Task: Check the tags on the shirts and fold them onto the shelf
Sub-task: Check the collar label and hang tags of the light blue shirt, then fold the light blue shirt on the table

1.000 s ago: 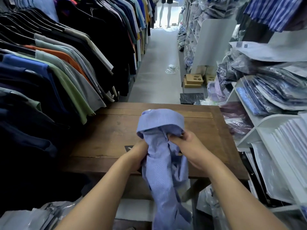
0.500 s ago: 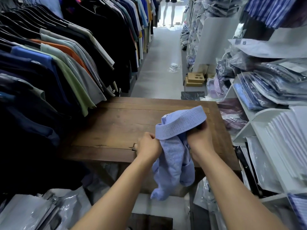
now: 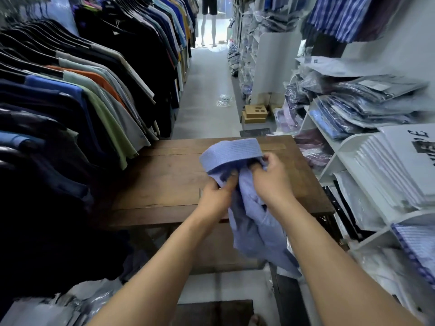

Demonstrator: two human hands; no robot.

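A light blue shirt [image 3: 254,222] hangs bunched between both hands above the near edge of a brown wooden table [image 3: 169,180]. Its collar [image 3: 231,151] stands up, curved toward me. My left hand [image 3: 216,196] grips the fabric just below the collar on the left. My right hand [image 3: 270,180] grips the collar's right end, fingers curled into the cloth. The shirt's lower part dangles below the table edge. No tag shows. White shelves [image 3: 339,149] stand at the right.
A rack of hanging shirts [image 3: 89,95] lines the left side, close to the table. Right shelves hold bagged shirts [image 3: 353,102] and stacked white packets [image 3: 400,165]. Cardboard boxes [image 3: 255,112] and a plastic wrapper [image 3: 224,100] lie on the aisle floor beyond. Plastic bags [image 3: 70,302] lie at bottom left.
The shirt's collar has turned from pointing right to arching across toward me. My left hand has risen and closed in under the collar; the right hand stays on the collar's right end.
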